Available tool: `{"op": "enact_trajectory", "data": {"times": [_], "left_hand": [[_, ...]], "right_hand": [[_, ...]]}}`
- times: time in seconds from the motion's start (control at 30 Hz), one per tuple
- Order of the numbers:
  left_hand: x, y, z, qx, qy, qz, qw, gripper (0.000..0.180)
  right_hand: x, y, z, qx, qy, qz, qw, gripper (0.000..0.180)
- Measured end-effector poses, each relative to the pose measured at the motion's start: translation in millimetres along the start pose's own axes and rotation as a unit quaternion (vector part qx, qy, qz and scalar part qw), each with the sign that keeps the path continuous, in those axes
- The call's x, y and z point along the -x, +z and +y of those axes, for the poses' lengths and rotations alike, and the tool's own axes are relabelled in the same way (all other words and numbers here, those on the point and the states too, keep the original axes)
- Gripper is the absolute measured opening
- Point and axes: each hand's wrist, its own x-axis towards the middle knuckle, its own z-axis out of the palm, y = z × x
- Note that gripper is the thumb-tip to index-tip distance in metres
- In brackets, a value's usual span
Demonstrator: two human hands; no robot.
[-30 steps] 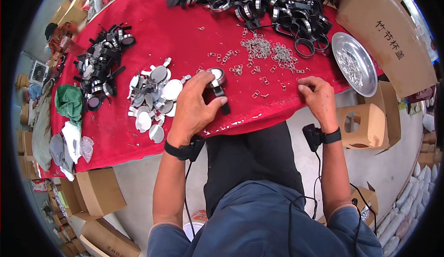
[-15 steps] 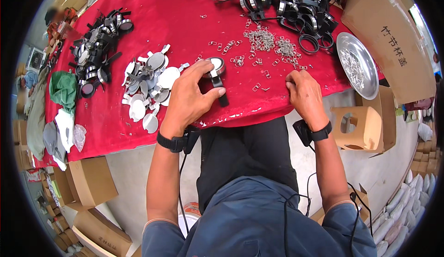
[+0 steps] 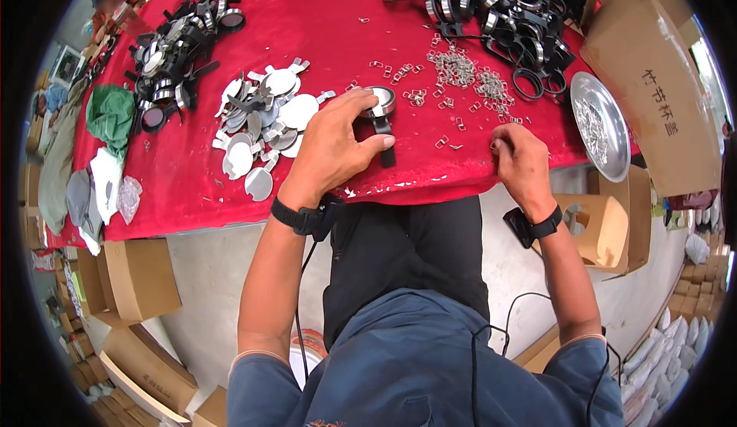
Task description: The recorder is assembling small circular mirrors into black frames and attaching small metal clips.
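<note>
My left hand point(image 3: 328, 149) is closed around a round black-and-silver lid point(image 3: 381, 101) with a black strap, on the red cloth near the table's front edge. Its thumb lies by the strap and its fingers reach over the round part. My right hand point(image 3: 525, 164) is at the front edge, fingers curled and pressed to the thumb; whether a small piece is between them I cannot make out. Beyond it lie small metal clips point(image 3: 454, 66) in loose heaps, a few of them scattered between my hands. Left of my left hand is a pile of flat grey-white discs with tabs point(image 3: 298, 110).
Black-and-silver strapped rings point(image 3: 491, 1) are heaped at the far right, more strapped lids point(image 3: 165, 81) at the left. A metal dish point(image 3: 623, 150) of small pins stands by a tall cardboard box point(image 3: 649, 51). Green cloth point(image 3: 109, 116) and bags lie on the left edge.
The whole view has shifted slightly. My left hand still holds the lid in about the same place; the right hand's fingers appear a little more curled at the table edge.
</note>
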Motion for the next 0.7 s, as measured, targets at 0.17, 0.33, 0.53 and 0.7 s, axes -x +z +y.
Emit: {"op": "enact_trajectory", "data": {"times": [0.17, 0.33, 0.53, 0.7], "left_hand": [[-6, 0, 1, -0.052, 0.032, -0.002, 0.998, 0.066], [-10, -15, 5, -0.04, 0.029, -0.046, 0.998, 0.06], [-10, -19, 1, -0.017, 0.053, -0.059, 0.997, 0.048], [-10, -19, 1, -0.027, 0.045, -0.069, 0.996, 0.043]], "right_hand": [[-32, 28, -62, -0.503, 0.185, 0.023, 0.844, 0.007], [-64, 67, -97, -0.342, 0.013, 0.102, 0.934, 0.007], [-68, 77, -101, -0.296, -0.027, 0.08, 0.951, 0.012], [-68, 82, -103, -0.213, -0.136, 0.144, 0.957, 0.014]]}}
